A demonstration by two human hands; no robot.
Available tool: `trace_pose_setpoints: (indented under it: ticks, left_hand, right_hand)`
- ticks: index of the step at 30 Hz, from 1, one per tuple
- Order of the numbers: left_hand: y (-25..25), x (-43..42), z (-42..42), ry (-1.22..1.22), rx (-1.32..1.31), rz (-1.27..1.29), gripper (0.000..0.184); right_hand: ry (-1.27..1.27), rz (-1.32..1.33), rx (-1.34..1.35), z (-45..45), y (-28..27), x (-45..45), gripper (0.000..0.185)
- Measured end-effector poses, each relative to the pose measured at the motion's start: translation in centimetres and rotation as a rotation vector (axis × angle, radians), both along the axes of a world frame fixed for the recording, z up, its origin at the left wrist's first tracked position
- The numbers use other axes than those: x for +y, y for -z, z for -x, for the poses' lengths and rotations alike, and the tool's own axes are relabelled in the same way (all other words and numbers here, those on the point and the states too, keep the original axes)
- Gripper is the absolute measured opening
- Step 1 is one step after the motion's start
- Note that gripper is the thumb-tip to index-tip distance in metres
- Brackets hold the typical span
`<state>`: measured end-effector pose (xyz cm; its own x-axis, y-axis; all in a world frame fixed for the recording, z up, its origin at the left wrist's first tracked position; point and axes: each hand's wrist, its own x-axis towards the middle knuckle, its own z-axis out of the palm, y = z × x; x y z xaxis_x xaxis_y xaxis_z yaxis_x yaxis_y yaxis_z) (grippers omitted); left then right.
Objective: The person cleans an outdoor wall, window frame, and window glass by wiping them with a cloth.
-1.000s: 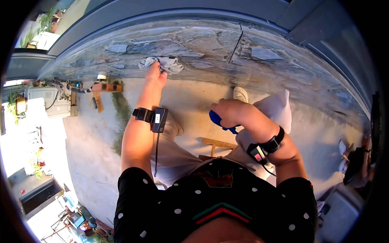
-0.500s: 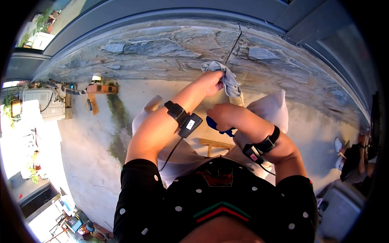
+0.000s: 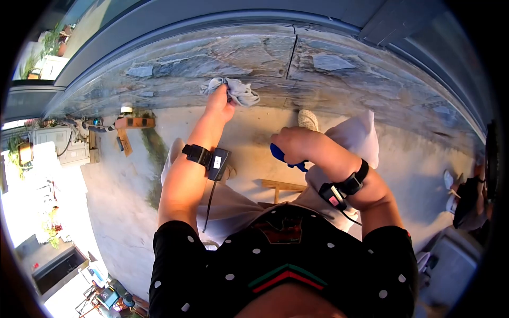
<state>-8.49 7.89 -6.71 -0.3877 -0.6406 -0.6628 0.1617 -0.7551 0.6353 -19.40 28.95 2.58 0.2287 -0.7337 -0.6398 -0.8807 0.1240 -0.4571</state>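
My left hand [image 3: 219,107] is closed around a crumpled grey cloth [image 3: 245,94], which lies against the stone-faced wall [image 3: 254,55] below the window frame. That arm reaches forward and to the left. Nearer my body, my right hand [image 3: 298,145] is wrapped round a blue object [image 3: 277,152]. Only parts of the blue object show past the fingers, so its kind cannot be made out. It hangs above my lap, apart from the wall.
A wooden stool [image 3: 283,184] shows between my legs, and my patterned shoe [image 3: 308,120] points at the wall. Bricks [image 3: 135,123] and a white boxy unit [image 3: 61,146] stand to the left. Another person [image 3: 469,199] is at the far right, near a grey box [image 3: 448,259].
My left hand has moved left along the wall with the cloth, uncovering my shoe. My right hand stays nearly in place with the blue object.
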Motion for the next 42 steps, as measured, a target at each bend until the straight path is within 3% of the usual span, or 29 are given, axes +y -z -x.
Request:
trace_pose_setpoints:
  ticks: [4, 6, 10, 15, 16, 25, 27, 31, 34, 39, 42]
  left_hand:
    - [0.4, 3.8, 4.2, 0.372, 0.145, -0.119, 0.013]
    - [-1.6, 7.0, 6.5, 0.445, 0.105, -0.135, 0.014]
    - [-1.0, 9.4, 8.5, 0.695, 0.025, -0.100, 0.016]
    - [-0.9, 8.0, 6.7, 0.605, -0.076, -0.015, 0.019]
    - [-0.4, 6.8, 5.8, 0.570, 0.006, -0.030, 0.019]
    - [0.9, -1.6, -1.7, 0.077, -0.066, -0.011, 0.013]
    - [1.2, -2.8, -3.3, -0.077, 0.045, -0.042, 0.011]
    - [-6.7, -1.7, -6.1, -0.097, 0.085, 0.000, 0.013]
    - [-9.9, -3.1, -10.6, -0.058, 0.147, 0.093, 0.017]
    - [-10.3, -6.1, -19.7, -0.188, 0.168, 0.189, 0.022]
    - [-6.5, -9.2, -24.8, -0.346, 0.063, 0.195, 0.024]
  right_hand:
    - [-0.014, 0.015, 0.009, -0.1, 0.5, 0.3, 0.037]
    - [-0.035, -0.002, 0.019, -0.3, 1.3, 0.8, 0.036]
    - [-0.049, -0.030, 0.063, -0.6, 1.6, 1.2, 0.036]
    - [-0.032, -0.019, 0.059, -1.1, 1.0, 0.6, 0.036]
    - [-0.030, -0.010, 0.054, -1.2, 0.9, 0.5, 0.036]
    - [-0.048, -0.012, 0.021, -1.4, 0.3, -0.2, 0.037]
    - [-0.049, -0.014, 0.038, -1.8, 0.0, -0.6, 0.039]
    - [-0.072, -0.011, 0.008, -2.7, -0.4, -1.1, 0.040]
    - [-0.112, -0.006, 0.003, -3.3, -0.1, -1.6, 0.041]
    - [-0.108, 0.045, -0.011, -3.6, 0.0, -1.9, 0.041]
    - [-0.124, -0.001, 0.012, -3.9, -0.7, -2.1, 0.042]
